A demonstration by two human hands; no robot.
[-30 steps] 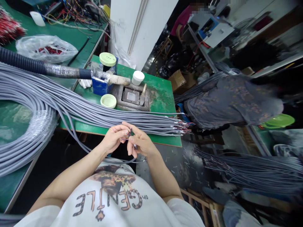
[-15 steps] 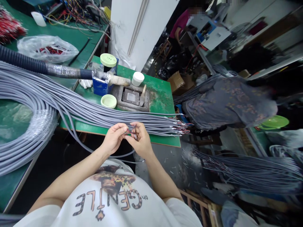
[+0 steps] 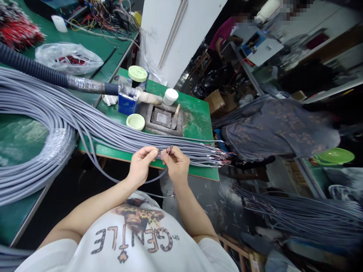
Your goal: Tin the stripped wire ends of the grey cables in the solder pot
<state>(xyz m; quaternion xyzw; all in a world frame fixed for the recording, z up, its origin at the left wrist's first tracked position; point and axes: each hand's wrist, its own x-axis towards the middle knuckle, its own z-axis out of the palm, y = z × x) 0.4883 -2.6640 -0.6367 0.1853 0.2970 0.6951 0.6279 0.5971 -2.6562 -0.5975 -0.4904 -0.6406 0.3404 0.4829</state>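
Over the front edge of the green bench, my left hand (image 3: pixel 141 164) has thumb and index finger pinched at a thin wire end, mostly hidden by the fingertips. Just to its right, my right hand (image 3: pixel 178 163) is closed on the dark and reddish thin wires (image 3: pixel 169 150) at the end of a grey cable (image 3: pixel 159 176). That cable sags below the bench edge and comes up to my right hand. Behind both hands lies a thick bundle of grey cables (image 3: pixel 113 132), its stripped ends with coloured wires (image 3: pixel 225 156) at the right.
A solder pot (image 3: pixel 162 118) with a scraper (image 3: pixel 176 117) stands behind the bundle. Around it are a green lid (image 3: pixel 135 122), a white tub (image 3: pixel 170 96), a blue box (image 3: pixel 126 104) and a ribbed hose (image 3: pixel 85 85). A co-worker (image 3: pixel 278 124) is at the right.
My fingertips have turned and drawn slightly apart, and the wires now stick up above my right hand. The whole view has shifted a little, so the bench appears farther right.
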